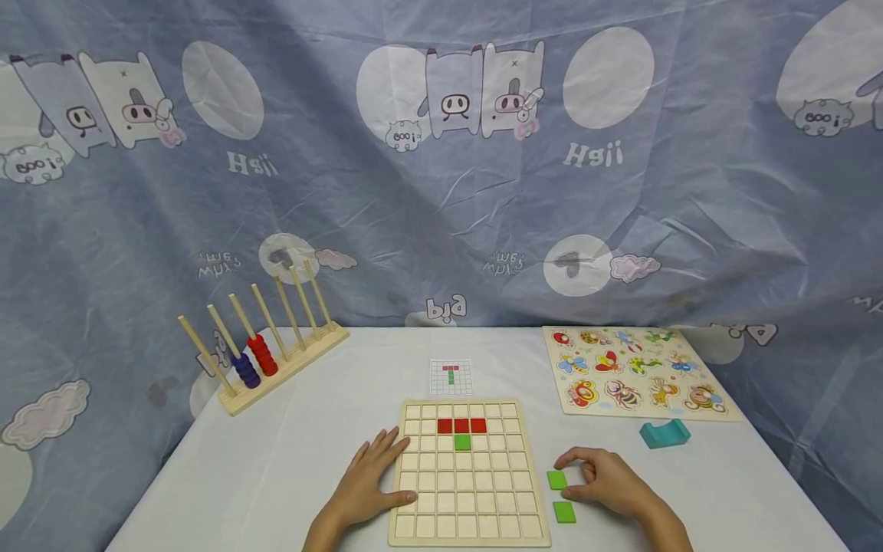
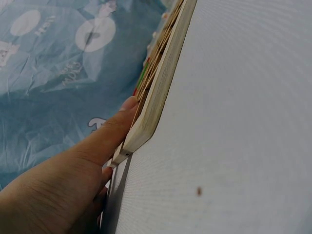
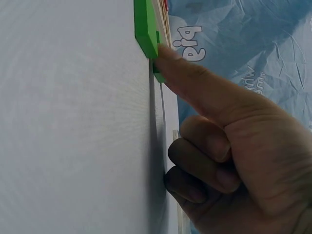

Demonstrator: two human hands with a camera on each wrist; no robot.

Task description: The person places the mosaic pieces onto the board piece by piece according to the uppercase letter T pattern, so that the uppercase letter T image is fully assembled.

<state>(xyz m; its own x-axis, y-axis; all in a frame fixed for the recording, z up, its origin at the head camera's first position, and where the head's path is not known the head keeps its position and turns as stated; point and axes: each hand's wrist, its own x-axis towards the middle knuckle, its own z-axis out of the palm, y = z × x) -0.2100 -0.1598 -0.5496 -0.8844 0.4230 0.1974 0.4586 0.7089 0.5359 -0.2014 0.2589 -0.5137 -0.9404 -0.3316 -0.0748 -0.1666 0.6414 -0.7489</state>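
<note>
Backdrop [image 1: 441,211]: creased blue-grey cloth with cartoon pigs is hanging behind the white table [image 1: 276,475]
Right hand [image 1: 605,481]: from where I'm standing, thumb and forefinger are pinching the upper green tile [image 1: 556,481] by opposite edges, the other fingers curling in toward the palm
Tile in the pinch: it is lying at the table surface, just right of the grid board [image 1: 485,503]
Lower green tile [image 1: 564,512]: lying flat just nearer the person, apart from the other
Left hand [image 1: 372,479]: resting on the board's left edge, fingers spreading, thumb lying over the rim
Squares: three red tiles [image 1: 461,425] are sitting in a row, one inset green tile [image 1: 462,442] sitting beneath the middle one
Pattern card [image 1: 451,377]: lying beyond the board, showing a red-and-green T
Far right: insect puzzle [image 1: 602,383] is lying flat, teal block [image 1: 664,435] sitting just nearer
Far left: pegged wooden rack [image 1: 293,362] is holding blue rings [image 1: 245,370] and red rings [image 1: 263,356]
</note>
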